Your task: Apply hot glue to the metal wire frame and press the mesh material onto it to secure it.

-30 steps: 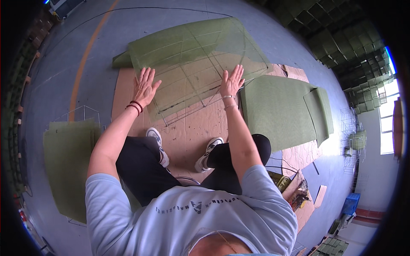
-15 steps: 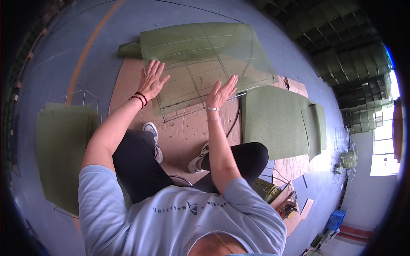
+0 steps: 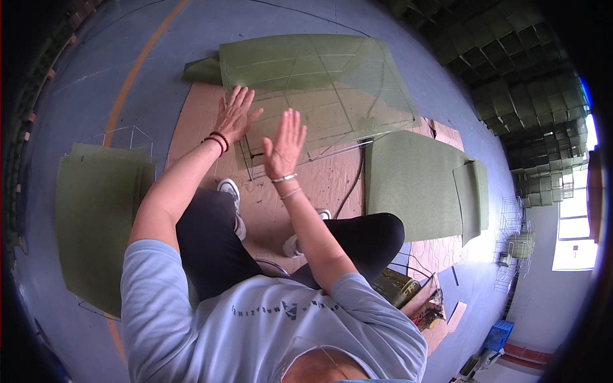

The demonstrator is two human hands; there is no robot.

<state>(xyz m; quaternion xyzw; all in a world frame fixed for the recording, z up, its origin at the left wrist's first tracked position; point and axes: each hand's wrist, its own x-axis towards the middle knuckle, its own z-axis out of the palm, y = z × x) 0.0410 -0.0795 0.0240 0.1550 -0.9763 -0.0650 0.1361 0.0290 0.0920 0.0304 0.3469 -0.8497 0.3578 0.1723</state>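
the green mesh sheet (image 3: pixel 357 96) spans the wire frame (image 3: pixel 329 154), above the far part of the cardboard (image 3: pixel 268 207). the left hand (image 3: pixel 236 119) is positioned at the left edge of the sheet; the right hand (image 3: pixel 285 150) is near it, over the near edge. the grip of each hand is apart, fingers extended; palm contact appears likely but cannot be confirmed. a green sheet stack (image 3: pixel 96 217) is at left.

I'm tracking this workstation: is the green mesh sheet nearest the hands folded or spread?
Spread: the green mesh sheet extends broadly, with wire bars and cardboard showing through it.
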